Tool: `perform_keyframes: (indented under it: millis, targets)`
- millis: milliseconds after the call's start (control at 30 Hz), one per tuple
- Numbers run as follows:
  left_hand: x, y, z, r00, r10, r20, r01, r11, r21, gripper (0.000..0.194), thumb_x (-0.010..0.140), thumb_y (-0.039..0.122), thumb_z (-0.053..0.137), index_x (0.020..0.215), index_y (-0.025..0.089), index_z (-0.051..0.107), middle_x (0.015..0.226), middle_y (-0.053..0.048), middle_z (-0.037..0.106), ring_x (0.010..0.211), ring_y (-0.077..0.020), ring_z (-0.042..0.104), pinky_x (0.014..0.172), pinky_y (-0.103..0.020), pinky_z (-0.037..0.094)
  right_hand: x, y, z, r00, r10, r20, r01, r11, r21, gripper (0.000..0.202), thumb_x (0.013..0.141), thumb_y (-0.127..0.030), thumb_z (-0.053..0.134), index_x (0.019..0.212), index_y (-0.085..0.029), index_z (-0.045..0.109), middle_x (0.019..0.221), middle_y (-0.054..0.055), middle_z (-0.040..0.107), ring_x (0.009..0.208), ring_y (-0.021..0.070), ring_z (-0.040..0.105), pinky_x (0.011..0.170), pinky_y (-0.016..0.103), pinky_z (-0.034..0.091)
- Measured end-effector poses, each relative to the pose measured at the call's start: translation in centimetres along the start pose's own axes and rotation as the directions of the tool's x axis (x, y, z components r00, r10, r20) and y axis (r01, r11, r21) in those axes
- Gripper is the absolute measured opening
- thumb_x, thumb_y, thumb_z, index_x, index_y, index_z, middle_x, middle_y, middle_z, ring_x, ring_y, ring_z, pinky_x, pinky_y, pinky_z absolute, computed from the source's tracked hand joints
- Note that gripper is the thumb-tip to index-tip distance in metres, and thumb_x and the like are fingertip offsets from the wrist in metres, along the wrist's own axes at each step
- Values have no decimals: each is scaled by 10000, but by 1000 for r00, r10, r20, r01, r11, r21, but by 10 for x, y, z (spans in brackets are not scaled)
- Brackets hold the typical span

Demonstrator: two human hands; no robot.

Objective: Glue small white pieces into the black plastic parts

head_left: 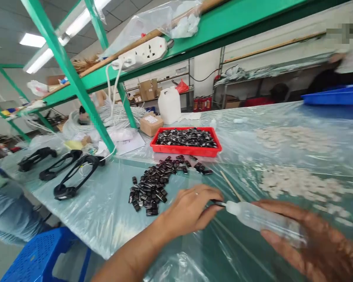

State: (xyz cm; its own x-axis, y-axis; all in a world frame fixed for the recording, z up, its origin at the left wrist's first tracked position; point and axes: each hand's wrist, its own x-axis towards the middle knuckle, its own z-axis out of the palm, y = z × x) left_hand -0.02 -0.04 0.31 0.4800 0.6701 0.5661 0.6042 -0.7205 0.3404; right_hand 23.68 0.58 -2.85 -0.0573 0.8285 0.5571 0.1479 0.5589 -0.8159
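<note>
Between the thumb and fingers of my left hand (194,205) is a small black part (217,202), mostly covered by the fingers. My right hand (314,235) wraps around a translucent white squeeze bottle (264,217), tilted so its nozzle points left. The nozzle tip meets or nearly meets the black part; I cannot tell which. Left of my hands lies a loose pile of small shiny black pieces (153,182). A thin wooden stick (231,186) rests on the plastic-covered table (111,219) just beyond the bottle.
Behind the pile stands a red tray (186,150) full of black and silver pieces. Many pale flat pieces (297,182) spread at right, near a blue tray (335,96). Black frames (76,176), a white jug (169,105) and a green shelf post (76,86) stand left and back.
</note>
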Motion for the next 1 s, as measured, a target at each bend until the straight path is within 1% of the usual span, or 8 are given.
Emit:
perform_keyframes:
  millis: [100, 167, 267, 500, 600, 733, 800, 1000]
  targets:
    - [1, -3, 1, 999, 38, -33, -39, 999, -24, 149, 1069, 240, 462, 1198, 205, 529, 1155, -60, 736, 1083, -183, 723, 911, -337, 618, 5, -17, -1, 997, -74, -15, 72, 993, -93, 231, 773, -425, 754, 1002, -407, 731, 889, -4, 774, 780, 188, 780, 683, 188, 679]
    - [1, -5, 2, 997, 56, -54, -57, 998, -15, 139, 1050, 217, 512, 1189, 212, 522, 1126, -52, 736, 1043, -179, 724, 883, -327, 613, 8, -24, 0, 994, -104, -17, 101, 986, -131, 222, 782, -377, 749, 1002, -391, 717, 902, -12, 775, 784, 171, 783, 689, 173, 672]
    - [1, -7, 3, 995, 72, -76, -72, 997, -1, 152, 1036, 205, 535, 1186, 224, 517, 1091, -44, 733, 989, -182, 719, 839, -331, 606, 10, -28, -2, 981, -195, 11, 194, 965, -178, 236, 815, -329, 715, 1047, -372, 694, 947, 0, 779, 824, 158, 778, 687, 166, 661]
    - [1, -10, 3, 989, 102, -107, -105, 994, -25, 213, 996, 148, 550, 1184, 244, 528, 1044, -67, 727, 915, -222, 703, 720, -354, 589, 7, -24, -7, 927, -363, 96, 375, 878, -297, 331, 846, -227, 677, 1156, -336, 633, 1022, 58, 747, 911, 208, 746, 678, 296, 648]
    - [1, -9, 2, 988, 116, -103, -118, 993, -7, 210, 991, 137, 553, 1177, 233, 546, 1043, -77, 723, 910, -220, 690, 721, -359, 593, 4, -25, -10, 885, -445, 137, 464, 814, -350, 438, 826, -173, 695, 1229, -330, 630, 1051, 75, 723, 924, 214, 722, 691, 332, 635]
    - [2, -7, -1, 977, 178, -120, -174, 984, 41, 244, 991, 124, 535, 1214, 224, 555, 1050, -93, 715, 926, -226, 680, 755, -389, 608, 3, -33, -17, 806, -558, 195, 585, 702, -406, 688, 772, -125, 748, 1409, -328, 585, 1052, 81, 736, 921, 219, 719, 673, 350, 627]
    - [2, -7, -1, 970, 199, -137, -193, 980, 58, 268, 990, 113, 531, 1231, 225, 562, 1040, -89, 712, 933, -226, 677, 775, -400, 612, 4, -38, -20, 785, -582, 211, 611, 673, -418, 731, 768, -135, 749, 1451, -320, 565, 1037, 79, 750, 917, 223, 727, 658, 360, 627]
    - [1, -7, -2, 972, 208, -109, -201, 977, 79, 260, 1009, 138, 539, 1250, 227, 583, 1056, -91, 716, 963, -230, 682, 794, -395, 615, 9, -42, -22, 778, -589, 217, 616, 652, -442, 659, 804, -141, 690, 1437, -282, 573, 992, 89, 779, 871, 226, 748, 634, 385, 621]
